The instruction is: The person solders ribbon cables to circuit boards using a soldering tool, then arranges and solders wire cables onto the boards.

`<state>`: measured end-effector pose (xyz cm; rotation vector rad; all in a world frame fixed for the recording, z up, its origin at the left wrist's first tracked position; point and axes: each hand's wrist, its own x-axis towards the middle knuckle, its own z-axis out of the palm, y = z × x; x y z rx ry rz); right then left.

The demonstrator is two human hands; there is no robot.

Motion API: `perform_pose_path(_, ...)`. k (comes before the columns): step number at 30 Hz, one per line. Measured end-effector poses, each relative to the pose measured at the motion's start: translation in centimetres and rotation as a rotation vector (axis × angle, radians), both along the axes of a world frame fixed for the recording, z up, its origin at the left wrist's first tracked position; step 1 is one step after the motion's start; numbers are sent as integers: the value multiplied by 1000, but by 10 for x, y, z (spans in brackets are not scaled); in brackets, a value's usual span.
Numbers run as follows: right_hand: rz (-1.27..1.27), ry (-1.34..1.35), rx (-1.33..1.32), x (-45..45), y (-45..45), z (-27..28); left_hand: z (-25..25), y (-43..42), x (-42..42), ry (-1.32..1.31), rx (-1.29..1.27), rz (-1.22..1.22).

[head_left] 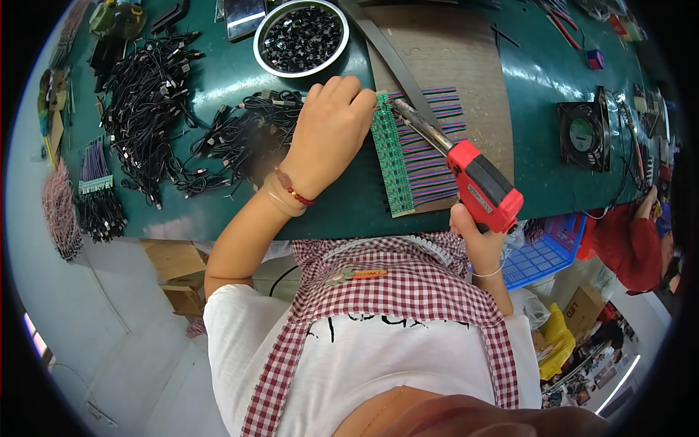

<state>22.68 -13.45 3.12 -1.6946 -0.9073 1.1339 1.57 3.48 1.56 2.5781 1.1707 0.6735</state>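
Note:
A green circuit board panel (pixel 395 164) lies on a brown board (pixel 480 65), with rows of coloured wires (pixel 437 156) running right from it. My left hand (pixel 331 127) is closed at the panel's top left edge; what its fingers pinch is too hidden to make out. My right hand (pixel 477 237) is wrapped round the red and black soldering gun (pixel 484 188). The gun's metal tip points up and left, at the upper end of the panel, close beside my left fingers. A flat metal bar (pixel 393 62) lies across the brown board.
A white bowl of small black parts (pixel 345 45) stands at the back. Black cables (pixel 149 109) lie in piles on the left. A black fan (pixel 584 136) stands at the right. A blue basket (pixel 542 255) is below the table edge, near another person in red (pixel 630 244).

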Motion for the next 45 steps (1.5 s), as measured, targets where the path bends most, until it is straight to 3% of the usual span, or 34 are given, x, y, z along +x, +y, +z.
perform_pose_path(13,-19,18,-2,-2,2,3,3,1,-2,27,-4,-14)
perform_pose_path(19,155,-121,123,5,-1,-7,2,1,-1,15,16,-16)
perform_pose_path(21,52,-87,15,2,-2,-1,4,1,-1,51,-13,-10)
perform_pose_path(23,120,-155,161,5,-6,-6,4,1,-1,48,-13,-6)
perform_pose_path(31,-48,292,184,3,2,14,9,-2,0,15,1,-1)
perform_pose_path(35,-140,378,248,13,4,25,10,-6,2,-19,39,-11)
perform_pose_path(39,-206,390,439,34,6,29,11,-6,3,20,69,-13)
perform_pose_path(45,-492,145,605,81,-6,49,6,-5,3,17,68,-24)
